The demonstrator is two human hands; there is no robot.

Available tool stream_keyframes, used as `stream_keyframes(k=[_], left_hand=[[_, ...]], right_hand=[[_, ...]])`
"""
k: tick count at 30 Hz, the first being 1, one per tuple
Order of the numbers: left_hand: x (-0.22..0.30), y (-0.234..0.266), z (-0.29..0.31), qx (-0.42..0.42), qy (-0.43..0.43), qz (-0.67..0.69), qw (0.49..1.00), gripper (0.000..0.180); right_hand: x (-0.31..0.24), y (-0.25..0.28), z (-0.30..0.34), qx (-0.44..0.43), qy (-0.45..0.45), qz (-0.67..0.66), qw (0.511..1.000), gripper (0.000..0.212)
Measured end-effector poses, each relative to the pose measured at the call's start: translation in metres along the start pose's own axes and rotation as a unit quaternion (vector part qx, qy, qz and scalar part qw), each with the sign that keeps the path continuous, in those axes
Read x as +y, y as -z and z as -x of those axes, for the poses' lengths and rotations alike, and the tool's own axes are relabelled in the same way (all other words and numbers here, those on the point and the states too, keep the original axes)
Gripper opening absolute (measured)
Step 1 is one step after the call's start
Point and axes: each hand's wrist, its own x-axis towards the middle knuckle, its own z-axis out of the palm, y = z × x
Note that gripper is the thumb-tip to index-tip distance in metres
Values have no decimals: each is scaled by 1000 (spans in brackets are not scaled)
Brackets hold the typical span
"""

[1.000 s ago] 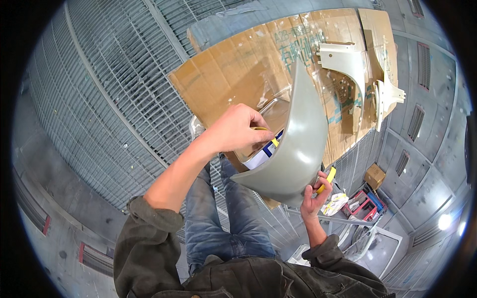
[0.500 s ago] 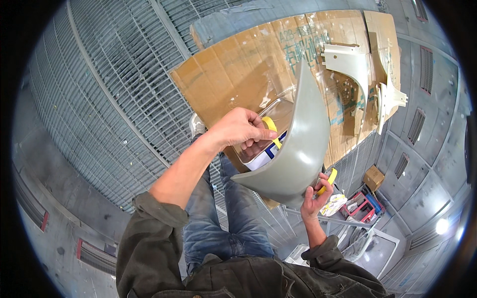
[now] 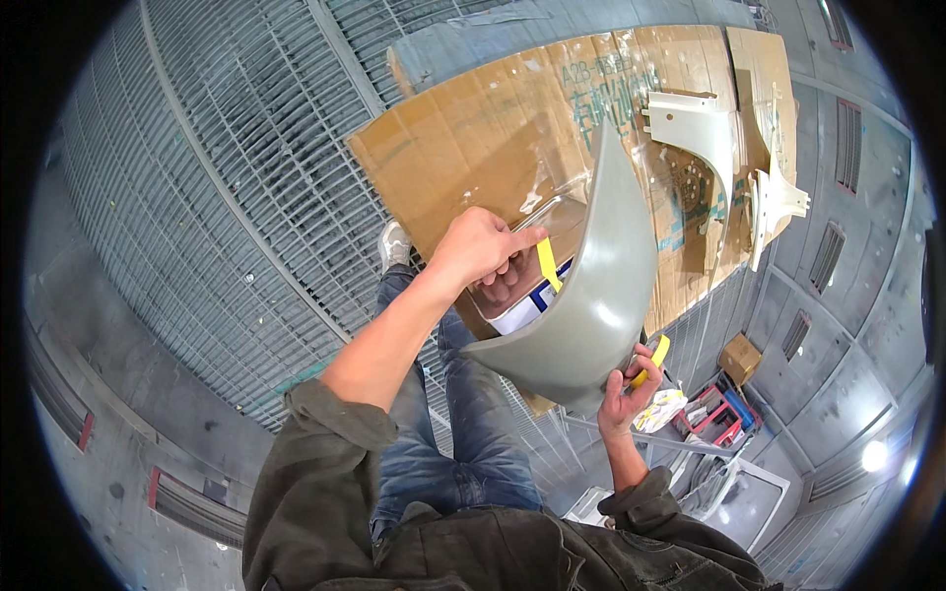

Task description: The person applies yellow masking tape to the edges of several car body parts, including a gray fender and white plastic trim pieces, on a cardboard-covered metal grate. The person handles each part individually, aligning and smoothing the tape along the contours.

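My left hand (image 3: 485, 251) pinches the upper end of a short yellow strip of tape (image 3: 549, 264), which hangs beside the inner edge of a curved grey body panel (image 3: 611, 295). The panel is glossy and tapers to a point at its far end. My right hand (image 3: 631, 396) is closed at the panel's near right edge. Yellow tape (image 3: 652, 362), looking like a roll seen edge-on, is held in its fingers. Behind the left hand lies a clear plastic tray (image 3: 562, 215) with a blue-and-white piece (image 3: 522, 311) in it, partly hidden by the panel.
Brown cardboard (image 3: 424, 148) covers the surface ahead. White fender-like parts (image 3: 685, 120) lie on its right side. Metal floor grating (image 3: 246, 177) spreads to the left. Further right stand a small carton (image 3: 739, 357) and a red crate (image 3: 711, 416) of supplies.
My left hand has turned and shifted slightly, and the yellow strip now hangs straighter below its fingers. The right hand and the panel have hardly moved.
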Motion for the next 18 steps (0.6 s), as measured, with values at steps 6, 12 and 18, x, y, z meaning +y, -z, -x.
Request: stream_keyframes(k=[6, 12, 18], left_hand=[[-9, -12, -7, 114, -39, -107, 987, 42], [-21, -12, 63, 153, -221, -49, 962, 35], [-19, -43, 115, 172, -260, -168, 935, 26]], right_hand=[[-1, 5, 0, -25, -13, -6, 1000, 48], [-1, 33, -2, 31, -129, -61, 989, 37], [4, 55, 16, 46, -255, -91, 962, 27]])
